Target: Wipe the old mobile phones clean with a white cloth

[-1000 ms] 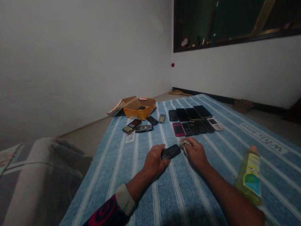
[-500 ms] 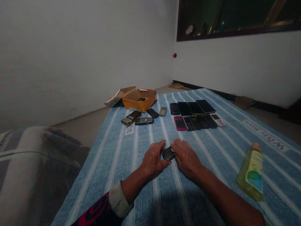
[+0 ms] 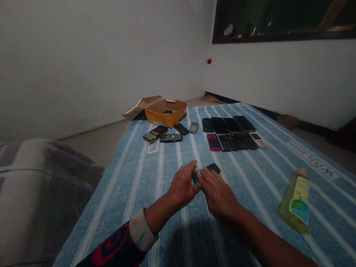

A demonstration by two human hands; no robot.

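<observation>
A small dark keypad phone (image 3: pixel 213 168) lies tilted on the striped cloth between my hands. My left hand (image 3: pixel 182 185) is closed on its near left end, thumb and fingers at the edges. Across the phone's middle lies my right hand (image 3: pixel 218 191), its fingers pressed together and covering most of the keys. A small pale bit shows at the right fingertips; what it is I cannot make out. The phone's far end sticks out beyond the right knuckles.
Several phones (image 3: pixel 213 142) lie in two rows at the back right. Other loose phones (image 3: pixel 171 138) are by an open orange box (image 3: pixel 164 119) at the back left. A bottle of yellow-green liquid (image 3: pixel 295 202) lies at the right. Striped cloth (image 3: pixel 133 222) covers the surface.
My right hand has slid down and left over the phone, covering the keypad and baring its far end. The left hand keeps its hold. The view has tilted slightly.
</observation>
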